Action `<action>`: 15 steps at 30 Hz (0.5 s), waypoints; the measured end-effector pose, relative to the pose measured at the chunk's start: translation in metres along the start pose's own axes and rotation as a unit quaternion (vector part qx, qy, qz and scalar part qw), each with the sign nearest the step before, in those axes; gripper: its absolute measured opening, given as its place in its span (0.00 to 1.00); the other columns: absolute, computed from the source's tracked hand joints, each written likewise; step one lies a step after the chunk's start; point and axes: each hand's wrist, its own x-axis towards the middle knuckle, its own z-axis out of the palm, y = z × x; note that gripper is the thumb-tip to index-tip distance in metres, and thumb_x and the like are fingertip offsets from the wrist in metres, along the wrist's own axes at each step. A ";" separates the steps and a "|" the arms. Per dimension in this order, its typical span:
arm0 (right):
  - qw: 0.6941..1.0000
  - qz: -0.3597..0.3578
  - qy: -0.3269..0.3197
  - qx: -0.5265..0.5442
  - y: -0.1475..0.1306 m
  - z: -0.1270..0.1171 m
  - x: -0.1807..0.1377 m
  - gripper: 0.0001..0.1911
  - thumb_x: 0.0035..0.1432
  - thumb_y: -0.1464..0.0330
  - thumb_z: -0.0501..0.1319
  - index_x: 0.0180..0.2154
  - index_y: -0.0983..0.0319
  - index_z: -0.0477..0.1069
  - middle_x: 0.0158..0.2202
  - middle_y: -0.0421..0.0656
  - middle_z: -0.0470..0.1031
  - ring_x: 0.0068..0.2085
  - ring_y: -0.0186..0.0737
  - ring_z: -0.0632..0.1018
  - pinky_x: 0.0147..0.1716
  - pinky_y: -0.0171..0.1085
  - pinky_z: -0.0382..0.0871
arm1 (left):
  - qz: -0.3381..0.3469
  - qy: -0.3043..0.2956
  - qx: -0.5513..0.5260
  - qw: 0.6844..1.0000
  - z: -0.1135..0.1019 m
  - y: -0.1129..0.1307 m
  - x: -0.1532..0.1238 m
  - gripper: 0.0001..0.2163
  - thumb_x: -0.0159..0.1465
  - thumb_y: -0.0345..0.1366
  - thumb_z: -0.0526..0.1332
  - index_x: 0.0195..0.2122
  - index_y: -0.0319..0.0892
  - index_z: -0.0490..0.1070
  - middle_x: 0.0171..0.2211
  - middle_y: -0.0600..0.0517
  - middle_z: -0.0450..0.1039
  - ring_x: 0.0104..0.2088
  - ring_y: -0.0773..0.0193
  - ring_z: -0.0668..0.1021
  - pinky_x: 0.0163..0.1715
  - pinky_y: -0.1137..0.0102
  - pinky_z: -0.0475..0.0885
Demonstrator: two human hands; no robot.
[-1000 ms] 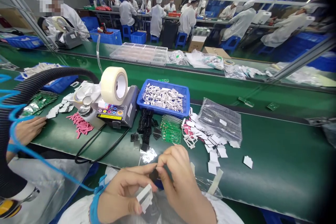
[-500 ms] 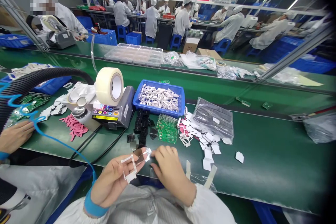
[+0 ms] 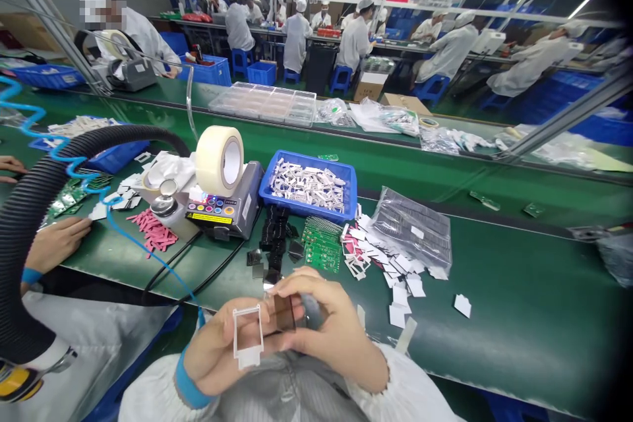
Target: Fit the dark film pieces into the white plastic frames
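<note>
Close to my body, my left hand (image 3: 217,339) holds a small white plastic frame (image 3: 248,362) by its side, its window facing me. Just right of it, my right hand (image 3: 331,320) grips a dark see-through square panel (image 3: 285,314) between thumb and fingers. The left fingertips reach behind this panel, and whether they also press on it I cannot tell. Ahead of the hands lie loose dark squares (image 3: 258,270), a stack of black pieces (image 3: 275,231) and green circuit boards (image 3: 321,247).
A blue bin (image 3: 307,204) of white frames stands behind the boards, beside a tape dispenser (image 3: 232,208). White cards (image 3: 400,290) and a bagged black stack (image 3: 413,227) lie to the right. At left are a black hose (image 3: 30,231), pink strips (image 3: 154,232) and another person's hand (image 3: 59,244).
My right hand has closed on the dark panel, which now stands more upright. The shiny film at the left fingertips no longer shows clearly. The camera view has shifted slightly left.
</note>
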 end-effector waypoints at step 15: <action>0.998 0.017 0.062 0.026 -0.021 -0.005 -0.005 0.12 0.57 0.56 0.58 0.36 0.57 0.65 0.34 0.42 0.68 0.37 0.40 0.71 0.36 0.40 0.67 | 0.039 -0.052 0.102 0.993 0.026 0.003 -0.004 0.16 0.48 0.51 0.65 0.29 0.43 0.78 0.44 0.45 0.69 0.49 0.49 0.69 0.50 0.54 0.61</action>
